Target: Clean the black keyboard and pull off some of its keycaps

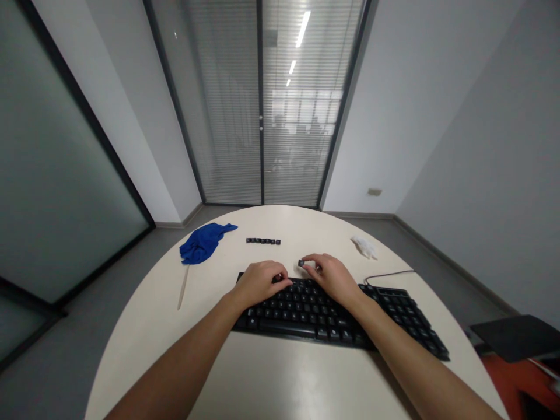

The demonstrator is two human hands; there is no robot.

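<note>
My left hand (261, 280) rests curled on the keyboard (306, 309), holding nothing. My right hand (330, 274) pinches a pulled keycap (301, 263) in its fingertips; it should join the keycap row (263, 241) just beyond.

Person is wearing nothing on either forearm: no sleeves showing. Left hand (261, 282) and right hand (331, 276) are showing bare, fingers uncovered.

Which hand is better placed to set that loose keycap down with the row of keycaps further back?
Probably the right hand: its fingers already pinch the keycap, just short of the row. The left hand rests on the keyboard.
</note>
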